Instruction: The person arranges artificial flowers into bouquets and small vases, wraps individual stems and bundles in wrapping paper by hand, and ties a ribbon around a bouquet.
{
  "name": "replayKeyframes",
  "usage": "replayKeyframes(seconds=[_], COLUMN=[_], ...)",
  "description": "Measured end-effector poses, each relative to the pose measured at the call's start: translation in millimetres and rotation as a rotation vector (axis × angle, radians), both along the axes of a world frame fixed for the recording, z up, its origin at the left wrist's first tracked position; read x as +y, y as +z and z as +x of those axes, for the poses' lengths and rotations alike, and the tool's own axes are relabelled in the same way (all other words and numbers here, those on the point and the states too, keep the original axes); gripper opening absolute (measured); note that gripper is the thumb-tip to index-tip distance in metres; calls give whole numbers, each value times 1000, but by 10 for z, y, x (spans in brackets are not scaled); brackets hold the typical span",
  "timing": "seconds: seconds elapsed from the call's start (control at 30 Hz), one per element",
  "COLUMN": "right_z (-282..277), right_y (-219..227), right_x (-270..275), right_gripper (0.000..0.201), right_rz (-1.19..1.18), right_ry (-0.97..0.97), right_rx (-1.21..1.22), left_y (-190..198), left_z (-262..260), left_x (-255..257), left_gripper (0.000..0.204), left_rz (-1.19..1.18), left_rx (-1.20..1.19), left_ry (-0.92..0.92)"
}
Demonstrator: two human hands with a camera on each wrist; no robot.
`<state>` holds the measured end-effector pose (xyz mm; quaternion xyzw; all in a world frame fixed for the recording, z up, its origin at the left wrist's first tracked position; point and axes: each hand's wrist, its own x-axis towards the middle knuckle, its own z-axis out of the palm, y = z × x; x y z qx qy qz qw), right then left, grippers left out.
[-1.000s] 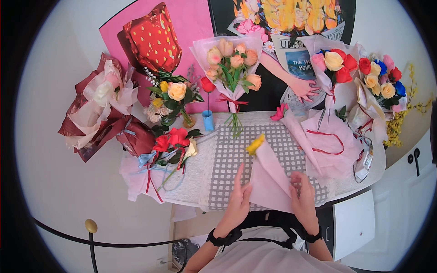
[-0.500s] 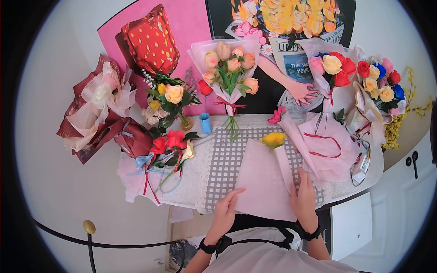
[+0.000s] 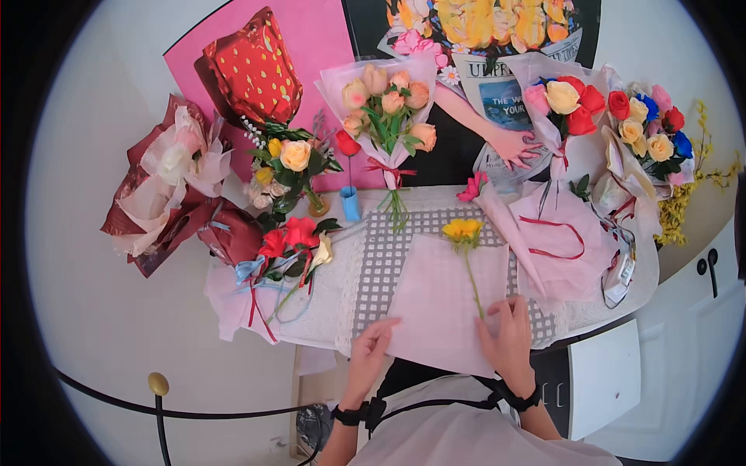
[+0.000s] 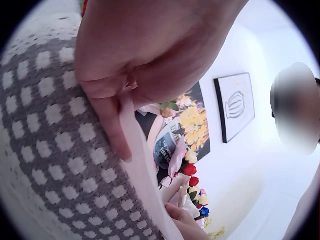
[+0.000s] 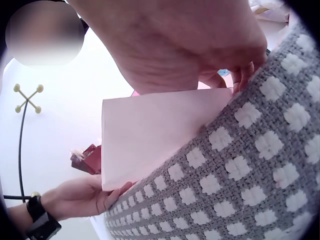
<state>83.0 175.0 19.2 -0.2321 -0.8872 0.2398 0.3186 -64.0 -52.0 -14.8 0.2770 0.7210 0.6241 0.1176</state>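
Observation:
A sheet of pink wrapping paper [image 3: 435,299] lies spread over the gray checked cloth, its near edge reaching past the table front. On its right half rests a yellow flower [image 3: 462,230], the green stem [image 3: 472,279] pointing toward me. My left hand [image 3: 371,349] pinches the paper's left edge between thumb and fingers, as the left wrist view shows close up. At the right edge, my right hand [image 3: 509,338] holds the paper with curled fingers, the thumb beside the stem's lower end. In the right wrist view the paper [image 5: 155,130] spans between both hands.
Behind the paper stand a peach tulip bouquet [image 3: 392,109] and a red rose in a blue holder [image 3: 350,203]. Red flowers [image 3: 299,233] with ribbons lie left. A pink-wrapped flower [image 3: 505,217] and mixed rose bouquets [image 3: 571,105] crowd the right. The checked cloth [image 3: 385,256] covers the middle.
The paper was folded over the yellow flower and has opened out flat, baring the stem. My left hand has moved left and down with its edge; the right hand stays at the right edge.

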Motion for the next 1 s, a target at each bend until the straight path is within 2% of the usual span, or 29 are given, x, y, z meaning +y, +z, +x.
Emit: replayKeyframes(seconds=[0.07, 0.2, 0.33, 0.4, 0.43, 0.53, 0.67, 0.73, 0.77, 0.83, 0.9, 1.0], right_z=[7, -5, 90, 206, 259, 425, 528, 527, 517, 510, 524, 468], right_y=[-56, -63, 4, 72, 102, 184, 124, 78, 61, 1, -88, -110], right_x=[29, 127, 202, 243, 288, 425, 594, 607, 634, 714, 774, 880], right_gripper=[23, 20, 16, 12, 12, 8, 6, 2, 6, 6, 3, 4], right_rz=[-16, -56, -92, -492, -494, -205, -115, -164, -194, -180, -70, -51], right_ry=[12, 53, 65, 130, 118, 101, -2, -37, -65, -79, -186, -245], right_rx=[-6, -31, -42, 2, -2, 113, 198, 226, 247, 264, 257, 217], left_y=[82, 81, 57, 6, 48, 156, 139, 142, 146, 176, 217, 139], left_z=[-2, 40, 81, 76, 82, 131, 186, 251, 280, 351, 419, 529], left_x=[-8, 75, 124, 125, 139, 178, 160, 116, 97, 46, -53, -226], left_gripper=[27, 28, 32, 36, 36, 39, 44, 48, 48, 50, 48, 46], left_rz=[121, 192, 164, 105, 102, 104, 131, 192, 189, 176, 175, 139], left_rx=[-419, -410, -366, -316, -323, -358, -379, -408, -400, -338, -398, -651], left_ry=[-21, 5, 74, 125, 114, 172, 216, 337, 340, 475, 516, 350])
